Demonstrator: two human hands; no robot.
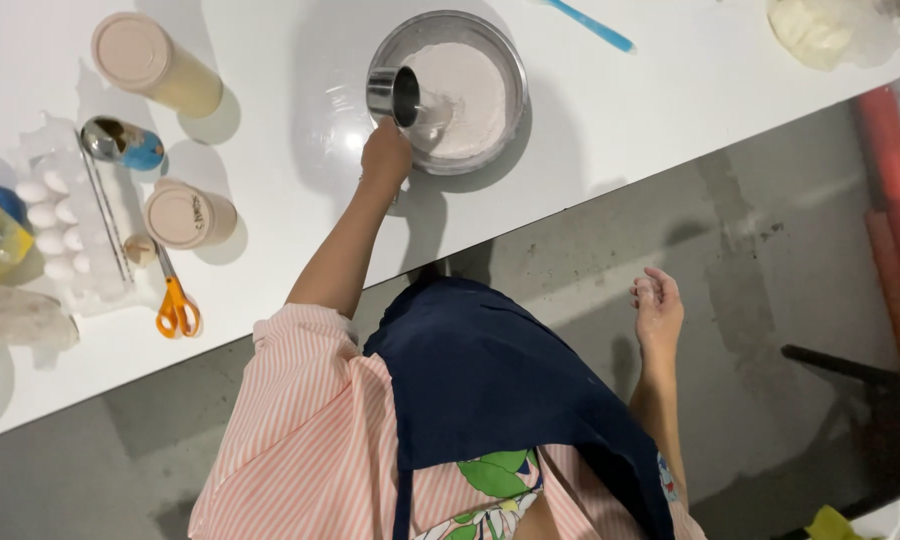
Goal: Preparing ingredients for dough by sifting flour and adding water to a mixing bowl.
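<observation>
- The metal measuring cup [394, 96] is lying tipped on its side over the near-left rim of the glass bowl [450, 90], its open mouth facing right, toward the white flour [462, 95] heaped in the bowl.
- The cup's long axis is running roughly left to right across the bowl rim; its handle is pointing down toward the left hand and is hidden inside the grip.
- The left hand [386, 155] is sitting directly below the cup, fingers closed around the handle, arm stretched out over the white surface [300, 130].
- The right hand [658, 305] is hanging well apart from the cup, off the surface edge and above the grey floor; its fingers are loosely spread and holding nothing. The left hand is by far the nearer of the two to the cup and bowl.
- To the left of the left hand, two tan-lidded canisters [155, 65] are standing, with a small blue tin [122, 142] between them.
- Farther left, an egg tray [65, 225] is resting on the surface, and orange-handled scissors [175, 300] are lying just beside it.
- Beyond the bowl, up and to the right of the left hand, a blue spatula [595, 25] is lying on the surface; a pale lump of dough [810, 30] is sitting at the far right.
</observation>
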